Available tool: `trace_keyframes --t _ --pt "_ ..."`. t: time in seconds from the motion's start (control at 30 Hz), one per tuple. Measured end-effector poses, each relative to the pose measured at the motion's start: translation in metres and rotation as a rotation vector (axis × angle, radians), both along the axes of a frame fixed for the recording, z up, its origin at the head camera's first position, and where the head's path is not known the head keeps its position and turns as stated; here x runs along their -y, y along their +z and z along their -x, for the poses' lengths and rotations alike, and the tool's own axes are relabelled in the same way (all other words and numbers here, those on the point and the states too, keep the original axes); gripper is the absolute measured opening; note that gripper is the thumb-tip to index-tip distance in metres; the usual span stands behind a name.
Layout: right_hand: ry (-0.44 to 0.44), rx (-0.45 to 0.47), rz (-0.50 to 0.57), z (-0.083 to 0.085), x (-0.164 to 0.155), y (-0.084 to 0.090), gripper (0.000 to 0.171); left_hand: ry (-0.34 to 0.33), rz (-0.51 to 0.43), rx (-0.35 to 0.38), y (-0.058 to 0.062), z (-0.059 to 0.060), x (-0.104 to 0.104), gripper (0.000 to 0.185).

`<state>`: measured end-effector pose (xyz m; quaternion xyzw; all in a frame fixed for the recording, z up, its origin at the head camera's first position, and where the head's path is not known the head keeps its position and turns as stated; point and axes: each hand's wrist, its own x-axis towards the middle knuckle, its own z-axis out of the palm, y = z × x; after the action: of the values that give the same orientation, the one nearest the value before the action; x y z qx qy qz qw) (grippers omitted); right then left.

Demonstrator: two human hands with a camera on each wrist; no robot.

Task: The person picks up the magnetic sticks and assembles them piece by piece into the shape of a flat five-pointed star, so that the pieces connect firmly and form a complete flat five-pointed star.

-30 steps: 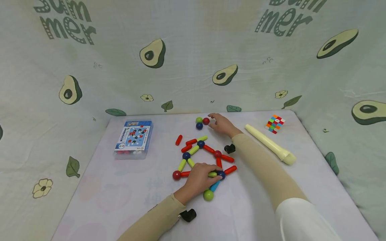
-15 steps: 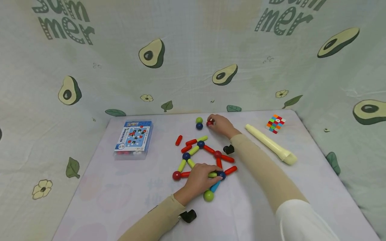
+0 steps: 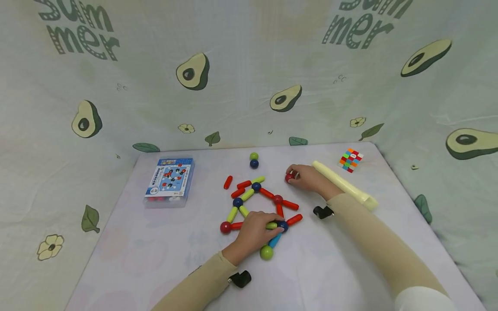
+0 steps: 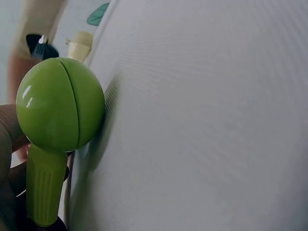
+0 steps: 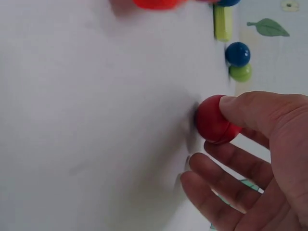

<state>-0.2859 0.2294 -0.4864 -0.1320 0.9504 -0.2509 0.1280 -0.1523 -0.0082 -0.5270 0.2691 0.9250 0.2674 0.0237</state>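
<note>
A linked frame of coloured rods and balls lies in the middle of the table in the head view. My left hand pinches the dark blue ball at its right corner, between thumb and fingers, and partly covers the rods there. Below that corner a green ball joins the frame; it looms large in the left wrist view. To the upper right, my right hand pinches a loose red ball between thumb and fingertips, close to the table. A loose red rod lies left of the frame.
Behind the frame stand a loose green ball and a blue ball, side by side. A boxed set lies at the left. A pale yellow tube and a colourful puzzle cube lie at the right.
My right hand has taken the red ball from beside the green and blue balls and brought it right and nearer. The left hand keeps its hold on the frame.
</note>
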Motion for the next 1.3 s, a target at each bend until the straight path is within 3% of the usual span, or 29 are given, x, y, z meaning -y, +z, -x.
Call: trace_keyframes --t 0.27,0.5,0.7,0.83,1.13,1.3 --pt "-0.005 0.019 0.035 -0.050 -0.024 -0.004 0.025 0.009 0.001 0.014 0.001 -0.001 0.000 0.035" --pt "0.022 0.112 0.074 -0.087 -0.037 0.002 0.025 0.011 0.003 0.010 0.002 -0.002 -0.001 0.034" --pt "0.042 0.147 0.152 -0.105 -0.040 0.000 0.037 0.011 0.009 0.030 0.005 -0.001 -0.002 0.035" --pt "0.021 0.137 0.169 -0.111 -0.041 -0.006 0.040 -0.009 0.035 0.043 0.013 0.003 -0.001 0.034" --pt "-0.020 0.066 0.210 -0.116 -0.042 -0.020 0.034 -0.054 0.161 -0.076 0.043 0.035 -0.015 0.036" --pt "-0.023 0.019 0.238 -0.120 -0.039 -0.024 0.029 -0.132 0.234 -0.032 0.045 0.059 -0.027 0.039"
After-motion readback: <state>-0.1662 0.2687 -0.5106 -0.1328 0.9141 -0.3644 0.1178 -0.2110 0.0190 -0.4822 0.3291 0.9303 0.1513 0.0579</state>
